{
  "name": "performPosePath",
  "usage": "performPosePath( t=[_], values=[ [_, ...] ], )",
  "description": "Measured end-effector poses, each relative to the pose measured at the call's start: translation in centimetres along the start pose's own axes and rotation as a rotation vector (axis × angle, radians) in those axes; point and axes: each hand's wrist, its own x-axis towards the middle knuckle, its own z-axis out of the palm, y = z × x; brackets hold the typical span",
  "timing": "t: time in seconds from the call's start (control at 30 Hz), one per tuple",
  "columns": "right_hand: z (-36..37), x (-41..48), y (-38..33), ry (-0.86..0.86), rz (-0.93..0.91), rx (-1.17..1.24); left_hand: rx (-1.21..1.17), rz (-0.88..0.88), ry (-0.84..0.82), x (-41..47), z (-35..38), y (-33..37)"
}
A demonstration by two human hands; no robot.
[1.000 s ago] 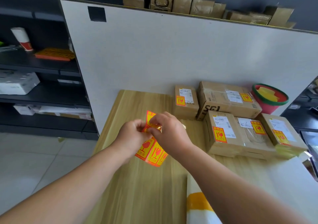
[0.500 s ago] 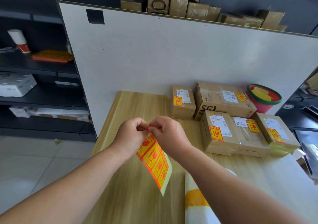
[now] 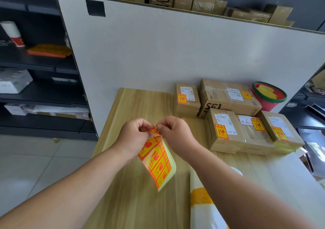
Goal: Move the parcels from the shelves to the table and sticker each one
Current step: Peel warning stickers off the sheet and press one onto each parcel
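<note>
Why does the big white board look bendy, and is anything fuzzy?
Head view: the wide lens bows the white board near the edges; the sticker sheet is slightly blurred; the forearms close to the camera look stretched; daylight is even, without harsh glare.

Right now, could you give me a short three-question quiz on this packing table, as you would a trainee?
1. True or false: the left hand holds the sticker sheet in the air above the wooden table.
2. How many brown parcels lie on the table? A) three B) five C) eight
3. Fill in: the right hand pinches the sheet's ____ edge.

Key: 1 true; 2 B, and each, such as the largest parcel, already shows an orange sticker; 3 top.
</note>
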Motion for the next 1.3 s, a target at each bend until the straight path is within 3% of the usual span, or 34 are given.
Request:
performPosePath(
  t=[1.0,1.3],
  values=[
    [3.7,1.7,-1.5,-0.014,0.047,-0.031,0.004,-0.017,-0.059,2.8,-3.2,-1.1],
    [4.1,2.2,-1.6,-0.034,0.189,0.205,0.003,-0.024,-0.109,3.1,-4.1,-1.0]
  ],
)
